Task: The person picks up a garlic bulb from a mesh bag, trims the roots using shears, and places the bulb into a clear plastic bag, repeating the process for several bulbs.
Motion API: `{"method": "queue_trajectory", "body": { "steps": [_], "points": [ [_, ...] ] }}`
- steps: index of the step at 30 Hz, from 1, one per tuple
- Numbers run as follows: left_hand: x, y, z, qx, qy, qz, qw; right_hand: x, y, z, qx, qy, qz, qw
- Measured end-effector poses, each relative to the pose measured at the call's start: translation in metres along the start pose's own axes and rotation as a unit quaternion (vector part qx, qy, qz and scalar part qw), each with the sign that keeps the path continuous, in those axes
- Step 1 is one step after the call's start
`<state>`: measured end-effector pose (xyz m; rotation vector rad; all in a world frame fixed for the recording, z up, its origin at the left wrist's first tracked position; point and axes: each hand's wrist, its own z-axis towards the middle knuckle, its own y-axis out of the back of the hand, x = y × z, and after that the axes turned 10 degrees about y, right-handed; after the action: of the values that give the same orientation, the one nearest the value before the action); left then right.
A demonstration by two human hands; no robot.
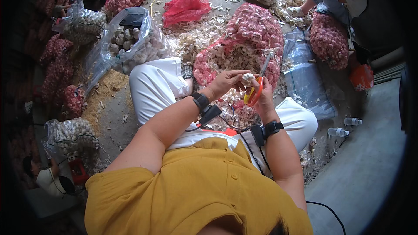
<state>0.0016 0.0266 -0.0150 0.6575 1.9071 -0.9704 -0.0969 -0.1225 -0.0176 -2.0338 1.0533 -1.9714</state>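
Note:
Between my two hands is a white garlic bulb (248, 77). My left hand (228, 81) has its fingers on the bulb's left side. With my right hand (264, 95) I hold scissors (255, 94) with orange and yellow handles, their blades pointing up and away; fingertips of that hand also touch the bulb. Just beyond my hands lies an open red mesh sack (254, 23) with garlic bulbs and loose skins in it. To the left stands a clear plastic bag (146, 39) of garlic bulbs, with a dark phone-like device (132, 20) on top.
Flat clear plastic bags (305, 71) lie right of the sack, and water bottles (338, 132) farther right. Garlic skins (196, 40) litter the floor. A red net (187, 5) lies ahead. Other people sit at upper left, upper right and lower left among filled sacks (329, 40). Cables hang near my wrists.

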Motion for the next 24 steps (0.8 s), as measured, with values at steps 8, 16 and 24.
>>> {"method": "queue_trajectory", "body": {
  "steps": [8,16,24],
  "points": [
    [0.019,0.009,0.006,-0.136,0.018,0.097,0.986,-0.002,0.004,-0.001,0.054,0.014,0.018,0.998],
    [0.028,0.006,-0.001,-0.19,-0.036,0.479,0.856,-0.001,0.011,0.006,0.005,-0.035,0.124,0.992],
    [0.007,-0.016,0.01,-0.064,-0.068,0.125,0.988,-0.008,0.009,0.003,-0.009,-0.051,0.01,0.999]
  ]
}}
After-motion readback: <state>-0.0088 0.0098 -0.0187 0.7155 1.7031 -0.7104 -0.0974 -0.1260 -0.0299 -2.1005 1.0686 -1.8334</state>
